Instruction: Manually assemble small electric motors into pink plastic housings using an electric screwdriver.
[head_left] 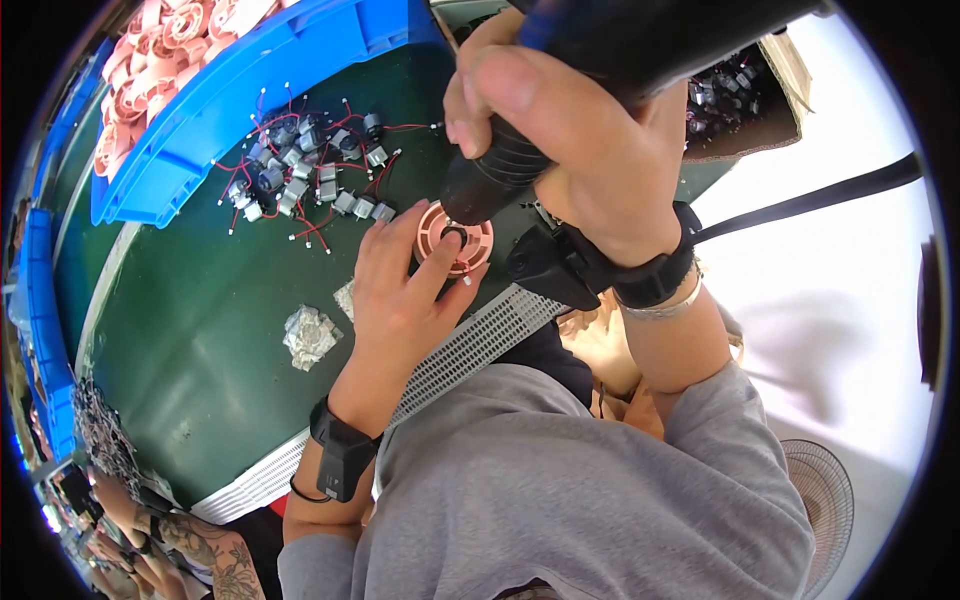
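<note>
My left hand (pixel 390 285) steadies a round pink plastic housing (pixel 484 236) on the green tabletop, its fingers around the rim and one fingertip pressing near the dark centre. A short red wire with a small white plug shows at the housing's near edge. My right hand (pixel 610 160) grips a black power screwdriver (pixel 500 170), tilted so that its nose meets the housing beside that fingertip. The contact point itself is hidden by the nose. Several small silver motors with red wires (pixel 300 175) lie in a loose pile to the left, beyond my left hand.
A blue bin (pixel 250 110) of pink parts (pixel 150 70) stands at the far left. Crumpled foil (pixel 311 337) lies near my left wrist. A cardboard box (pixel 790 110) with small motors is at right. Perforated white strip (pixel 470 340) edges the table. Another person's tattooed arm (pixel 205 550) shows lower left.
</note>
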